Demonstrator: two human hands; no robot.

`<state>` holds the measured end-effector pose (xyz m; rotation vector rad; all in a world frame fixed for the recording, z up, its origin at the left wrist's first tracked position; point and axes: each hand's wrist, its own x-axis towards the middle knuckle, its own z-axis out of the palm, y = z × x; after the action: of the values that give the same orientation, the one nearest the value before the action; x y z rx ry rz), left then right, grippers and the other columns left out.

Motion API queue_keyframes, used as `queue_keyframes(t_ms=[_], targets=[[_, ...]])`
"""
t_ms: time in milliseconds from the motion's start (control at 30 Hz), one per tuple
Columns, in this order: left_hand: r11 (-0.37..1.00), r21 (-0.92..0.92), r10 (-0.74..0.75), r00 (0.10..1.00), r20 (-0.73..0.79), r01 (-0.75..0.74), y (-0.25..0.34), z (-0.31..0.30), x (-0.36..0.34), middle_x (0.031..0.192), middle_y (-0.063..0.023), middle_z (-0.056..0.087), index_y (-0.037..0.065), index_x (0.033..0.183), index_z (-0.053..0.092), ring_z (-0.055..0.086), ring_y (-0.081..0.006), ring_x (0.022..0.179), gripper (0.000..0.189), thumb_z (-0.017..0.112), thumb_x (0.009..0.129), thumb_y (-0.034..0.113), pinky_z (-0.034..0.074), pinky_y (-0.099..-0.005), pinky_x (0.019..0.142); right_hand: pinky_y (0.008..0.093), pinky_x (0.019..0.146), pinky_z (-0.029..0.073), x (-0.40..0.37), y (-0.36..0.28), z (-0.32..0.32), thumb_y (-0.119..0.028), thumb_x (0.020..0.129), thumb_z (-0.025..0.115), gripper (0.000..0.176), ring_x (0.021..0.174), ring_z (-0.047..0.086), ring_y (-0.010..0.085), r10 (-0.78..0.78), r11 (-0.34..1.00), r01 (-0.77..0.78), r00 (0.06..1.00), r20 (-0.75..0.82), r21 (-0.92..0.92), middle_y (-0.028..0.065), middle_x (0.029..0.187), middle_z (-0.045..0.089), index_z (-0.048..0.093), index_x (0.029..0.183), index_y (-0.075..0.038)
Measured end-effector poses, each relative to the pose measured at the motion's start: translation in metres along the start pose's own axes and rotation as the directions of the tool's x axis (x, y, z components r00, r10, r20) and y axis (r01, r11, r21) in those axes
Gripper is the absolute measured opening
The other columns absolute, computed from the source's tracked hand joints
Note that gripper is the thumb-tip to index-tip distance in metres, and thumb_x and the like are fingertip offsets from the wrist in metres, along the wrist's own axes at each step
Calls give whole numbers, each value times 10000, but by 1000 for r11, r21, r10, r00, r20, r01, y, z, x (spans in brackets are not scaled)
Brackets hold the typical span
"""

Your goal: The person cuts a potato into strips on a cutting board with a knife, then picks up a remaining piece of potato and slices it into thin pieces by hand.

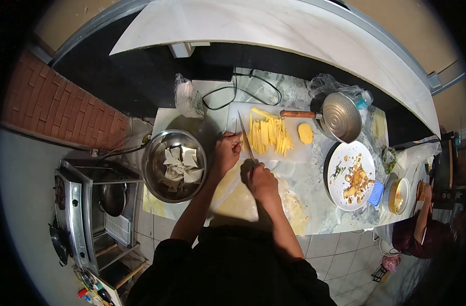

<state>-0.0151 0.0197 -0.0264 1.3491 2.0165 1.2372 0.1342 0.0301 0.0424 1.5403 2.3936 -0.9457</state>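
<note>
My right hand is wrapped round the handle of a long kitchen knife, its blade pointing away from me over a white cutting board. My left hand is at the board's left edge, fingertips bent and closed on a small pale yellow potato piece beside the blade; the fingers hide most of it. Right of the knife lies a pile of potato sticks. Farther right on the board is a cut potato piece with a flat face.
A steel bowl with folded pale sheets stands left. A saucepan extends its wooden handle over the board. A white plate holds peelings. Behind are a black cable and a plastic-wrapped stack. Another person's arm shows far right.
</note>
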Motion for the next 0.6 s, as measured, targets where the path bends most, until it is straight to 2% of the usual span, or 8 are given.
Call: queue_keyframes(t_ms=[67, 133, 267, 333, 467, 533, 567, 600], targets=[[998, 66, -5, 1000, 18, 4, 2, 0, 1, 922, -136, 578, -5, 1100, 598, 651, -172, 752, 319, 585, 783, -38, 506, -244, 668, 441, 765, 487, 1, 0, -1, -288, 884, 499, 363, 879, 620, 361, 10, 1000, -10, 1000, 13, 16, 246, 907, 622, 464, 977, 61], [999, -8, -35, 999, -2, 35, -3, 4, 2, 856, -121, 598, -14, 1097, 596, 651, -159, 751, 311, 596, 787, -27, 518, -243, 671, 439, 771, 486, 2, 0, 3, -296, 877, 510, 371, 877, 617, 366, 0, 999, -1, 1000, 6, 47, 245, 904, 621, 466, 978, 58], [998, -40, -57, 998, 13, 57, -6, 5, 1, 828, -122, 628, -3, 1089, 606, 655, -168, 725, 291, 598, 798, -1, 526, -255, 665, 434, 773, 486, 1, -4, -3, -285, 872, 522, 364, 890, 613, 367, -2, 999, 2, 1000, 4, 34, 242, 908, 621, 478, 967, 63], [993, -107, -69, 994, -89, 59, -8, 8, 2, 746, -138, 640, 24, 1018, 636, 640, -217, 626, 249, 605, 772, 28, 491, -294, 595, 428, 780, 487, -1, -8, -12, -276, 870, 526, 343, 909, 607, 367, -19, 1000, 18, 1000, 21, 16, 241, 944, 614, 517, 952, 57], [995, -78, -69, 993, -97, 62, -7, 6, 3, 777, -151, 655, 8, 990, 644, 663, -201, 666, 220, 607, 775, 28, 509, -281, 619, 422, 786, 488, 5, -11, -19, -259, 859, 545, 312, 919, 605, 364, -23, 1000, 24, 999, 34, -5, 231, 988, 607, 560, 947, 39], [988, -117, -115, 990, -85, 105, -4, 7, 4, 793, -158, 663, -15, 969, 646, 672, -195, 707, 207, 619, 768, 26, 519, -268, 631, 456, 734, 490, 8, -10, -18, -276, 861, 531, 322, 818, 618, 383, -45, 997, 43, 999, 31, 60, 251, 820, 622, 584, 847, 41], [987, -118, -116, 990, -85, 106, -4, 7, 4, 793, -158, 663, -15, 969, 646, 672, -195, 707, 207, 619, 768, 26, 519, -268, 631, 456, 734, 490, 9, -10, -19, -276, 861, 531, 322, 818, 618, 383, -44, 997, 42, 999, 32, 59, 251, 820, 622, 584, 847, 41], [988, -117, -110, 989, -94, 99, -4, 7, 5, 791, -159, 664, -23, 956, 649, 671, -194, 705, 200, 619, 762, 14, 521, -264, 630, 433, 766, 490, 7, -16, -26, -228, 845, 550, 272, 880, 611, 368, -33, 999, 31, 997, 64, 29, 231, 915, 614, 581, 909, 34]])
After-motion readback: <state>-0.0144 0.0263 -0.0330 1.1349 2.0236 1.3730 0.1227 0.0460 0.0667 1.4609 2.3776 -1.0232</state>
